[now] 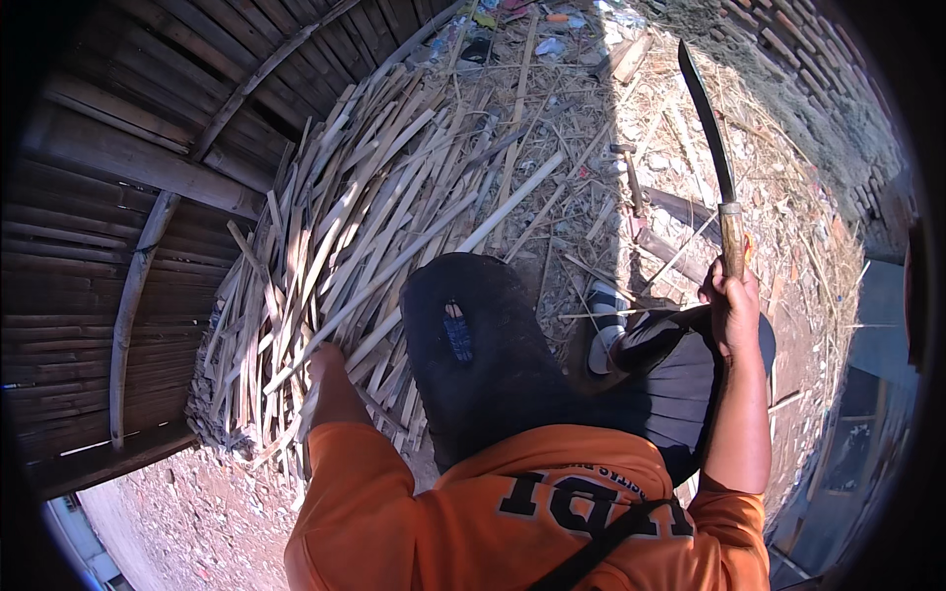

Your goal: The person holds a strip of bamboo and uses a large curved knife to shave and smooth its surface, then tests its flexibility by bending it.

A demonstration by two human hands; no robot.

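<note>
In my right hand [732,297] is a machete [708,120], gripped by its wooden handle [732,236]. Its long dark blade points up and away, curving slightly toward the tip. My left hand [323,362] reaches down into a heap of split bamboo strips [370,207] on the left, touching strips near their close ends. My forearm and the strips hide most of its fingers, so its grip does not show. The pale strips lie loosely crossed, mostly running away from me.
A hammer [634,182] lies beyond my bent leg, near a wood block [675,252]. A bamboo-slat wall [99,227] borders the heap on the left. Straw and chips [778,187] cover sunlit ground at right, before a brick wall [788,39]. My knee [463,295] rises between my hands.
</note>
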